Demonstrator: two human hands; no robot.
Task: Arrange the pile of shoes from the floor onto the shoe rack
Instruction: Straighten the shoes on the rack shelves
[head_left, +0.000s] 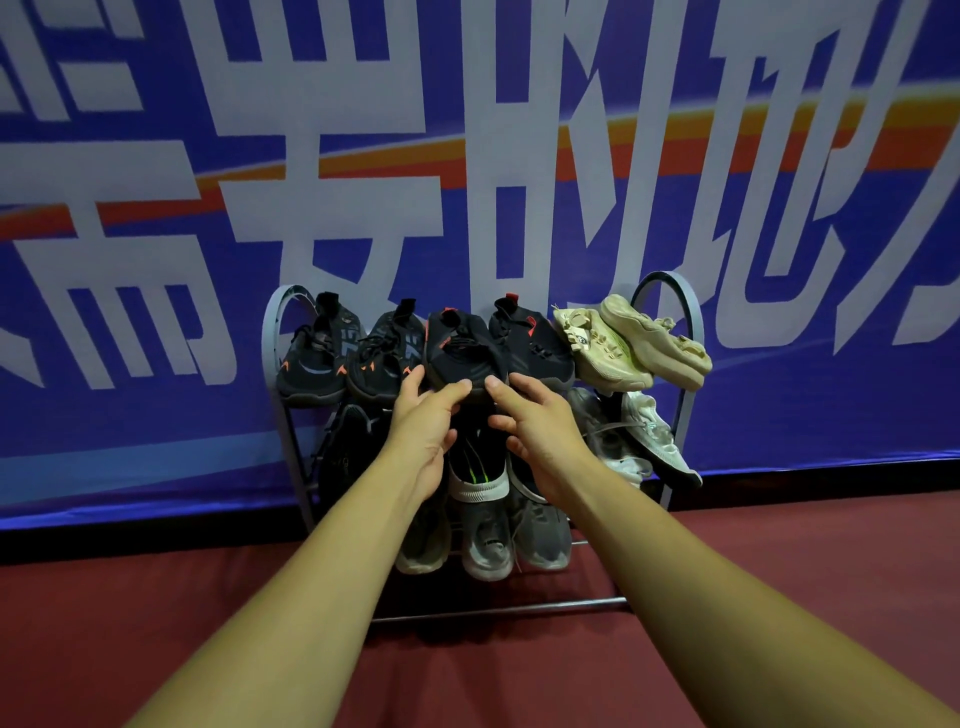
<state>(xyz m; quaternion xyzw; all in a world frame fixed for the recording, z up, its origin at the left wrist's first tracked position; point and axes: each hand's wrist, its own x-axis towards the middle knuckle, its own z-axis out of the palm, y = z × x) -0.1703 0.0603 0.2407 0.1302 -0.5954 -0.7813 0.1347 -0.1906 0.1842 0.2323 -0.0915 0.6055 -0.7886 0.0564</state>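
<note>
1. Progress: shoe rack (667, 278) looks nearly full; top tier of the rack carries six shoes, four black plus two cream shoes (628, 343) at the rack's right end; middle tier has dark shoes at the left and centre, white shoes (649, 441) at the right; the tier below holds grey shoes (488, 535); lowest bar of the rack carries nothing.
2. Left to do: probably little; no loose pile shows on the floor (779, 597) in front of the rack, though only part of it is in view; judged step is squaring up the black shoe (462, 353), third from the rack's left end on the top tier, toe hanging out over the rack's front edge.
3. Left hand (423, 426): thumb on top of that shoe's toe, fingers curled under it; a pinch on the toe.
4. Right hand (537, 436): thumb tip on the same toe edge, just beside the left thumb; fingers half curled below the rack's top tier; whether they reach the sole cannot be told, so grip unclear.
</note>
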